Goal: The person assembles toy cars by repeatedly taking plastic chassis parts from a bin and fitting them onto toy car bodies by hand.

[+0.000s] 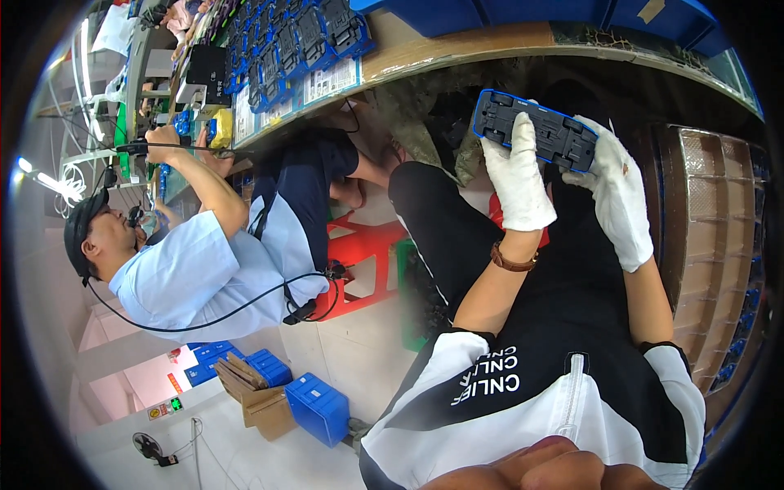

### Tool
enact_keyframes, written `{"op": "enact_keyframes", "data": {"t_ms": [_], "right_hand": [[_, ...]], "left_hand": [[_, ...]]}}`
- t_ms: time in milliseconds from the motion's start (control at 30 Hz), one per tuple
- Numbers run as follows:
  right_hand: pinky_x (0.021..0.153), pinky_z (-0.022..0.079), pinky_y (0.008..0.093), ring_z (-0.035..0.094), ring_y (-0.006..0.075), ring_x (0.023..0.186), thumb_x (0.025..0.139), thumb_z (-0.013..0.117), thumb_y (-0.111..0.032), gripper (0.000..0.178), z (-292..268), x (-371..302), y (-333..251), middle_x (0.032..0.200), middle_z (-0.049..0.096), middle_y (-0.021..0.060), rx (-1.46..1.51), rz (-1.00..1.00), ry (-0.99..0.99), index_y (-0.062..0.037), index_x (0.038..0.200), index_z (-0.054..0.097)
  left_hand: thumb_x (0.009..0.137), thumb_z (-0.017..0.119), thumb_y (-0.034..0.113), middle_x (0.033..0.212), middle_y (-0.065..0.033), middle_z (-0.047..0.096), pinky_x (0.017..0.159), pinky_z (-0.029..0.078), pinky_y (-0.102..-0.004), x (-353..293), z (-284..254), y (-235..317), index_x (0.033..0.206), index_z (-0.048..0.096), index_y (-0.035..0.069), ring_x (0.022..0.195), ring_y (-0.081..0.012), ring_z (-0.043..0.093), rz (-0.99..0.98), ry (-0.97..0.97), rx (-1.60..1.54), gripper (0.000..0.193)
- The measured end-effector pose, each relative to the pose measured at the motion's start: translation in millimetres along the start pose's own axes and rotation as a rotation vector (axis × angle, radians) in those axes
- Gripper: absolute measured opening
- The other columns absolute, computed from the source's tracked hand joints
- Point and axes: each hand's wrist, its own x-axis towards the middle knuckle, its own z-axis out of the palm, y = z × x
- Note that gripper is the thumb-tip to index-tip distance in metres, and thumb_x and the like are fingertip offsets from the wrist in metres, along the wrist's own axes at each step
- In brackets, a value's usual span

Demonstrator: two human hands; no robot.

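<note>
Two white-gloved hands, left (517,175) and right (618,192), are closing their grip on a blue-rimmed black plastic toy-car chassis (535,129), holding it above the lap below the wooden worktop (457,45), seemingly inspecting it.

Both hands wear white gloves and share a blue-edged dark plastic part (535,129), held up under the wooden surface (457,47). The left hand (516,175) lies over the part's near side, fingers stretched along it; the right hand (616,192) has its grip closed on the right end. To the left, a co-worker (204,261) in a light shirt reaches toward the surface. Blue crates (318,406) sit on the floor.
</note>
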Motion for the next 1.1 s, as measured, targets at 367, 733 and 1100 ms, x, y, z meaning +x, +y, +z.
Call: {"op": "enact_keyframes", "data": {"t_ms": [367,733,1100], "right_hand": [[0.087,0.043,0.0251,0.055,0.0107,0.096,0.085,0.059,-0.01,0.043,3,-6,-1,0.11,0.061,0.006,-0.128,-0.046,-0.004,-0.0003,0.126,0.054],[0.096,0.042,0.0287,0.056,0.0157,0.107,0.081,0.057,-0.002,0.044,15,2,10,0.115,0.06,0.0091,-0.124,-0.073,0.005,0.001,0.125,0.053],[0.097,0.041,0.028,0.054,0.0143,0.107,0.085,0.058,-0.003,0.041,20,10,11,0.117,0.059,0.0082,-0.111,-0.11,0.017,0.0005,0.125,0.052]], "left_hand": [[0.092,0.062,0.014,0.107,-0.0027,0.059,0.087,0.044,-0.0273,-8,7,3,0.12,0.052,0.004,0.095,-0.0112,0.054,0.104,0.07,0.115,0.031],[0.093,0.06,0.011,0.111,-0.0026,0.055,0.089,0.045,-0.027,3,-3,-1,0.128,0.044,0.005,0.098,-0.0106,0.053,0.029,0.048,0.056,0.039],[0.089,0.06,0.001,0.11,-0.0039,0.056,0.089,0.046,-0.0268,9,-8,11,0.127,0.043,0.004,0.098,-0.0108,0.055,-0.067,-0.124,0.08,0.042]]}}
